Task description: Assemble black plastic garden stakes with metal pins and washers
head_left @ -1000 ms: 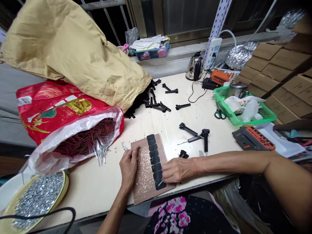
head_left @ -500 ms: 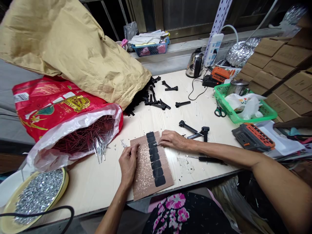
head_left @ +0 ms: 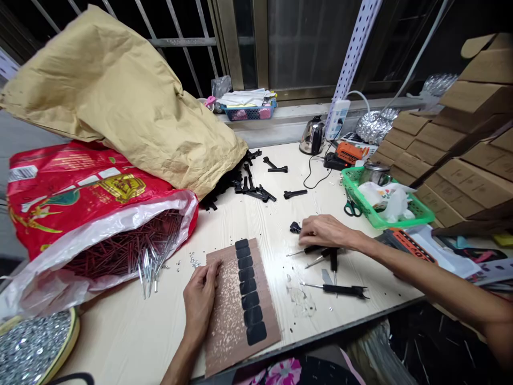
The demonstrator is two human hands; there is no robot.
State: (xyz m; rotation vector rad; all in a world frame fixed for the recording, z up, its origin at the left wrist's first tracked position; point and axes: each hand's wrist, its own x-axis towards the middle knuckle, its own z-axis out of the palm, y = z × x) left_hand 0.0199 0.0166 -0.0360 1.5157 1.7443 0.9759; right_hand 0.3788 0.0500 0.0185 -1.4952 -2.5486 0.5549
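My left hand (head_left: 200, 291) rests at the left edge of a brown board (head_left: 268, 299), its fingers curled in and the thumb on the board. Whether anything lies in those fingers is hidden. A row of black rounded squares (head_left: 250, 299) runs down the board. My right hand (head_left: 328, 232) is over a cluster of black-handled tools with thin metal shafts, fingers closed and pointing down; what they grip is hidden. One black handle (head_left: 310, 249) shows under the fingers. Closer to the table's front edge lies another black-handled tool (head_left: 344, 290), its metal shaft pointing left.
Left are a red sack (head_left: 88, 187) of thin rods, a paper sack (head_left: 132, 101) spilling black handles (head_left: 256, 192), and a bowl (head_left: 72, 342) of small metal pieces. Right are scissors (head_left: 352, 207), a green basket (head_left: 372, 214) and stacked cartons (head_left: 465, 176). A kettle (head_left: 312, 136) stands behind.
My right hand has left the black squares, where it held a thin metal piece, and moved right to the black-handled tools. My left hand stays at the board. The camera view has tilted up.
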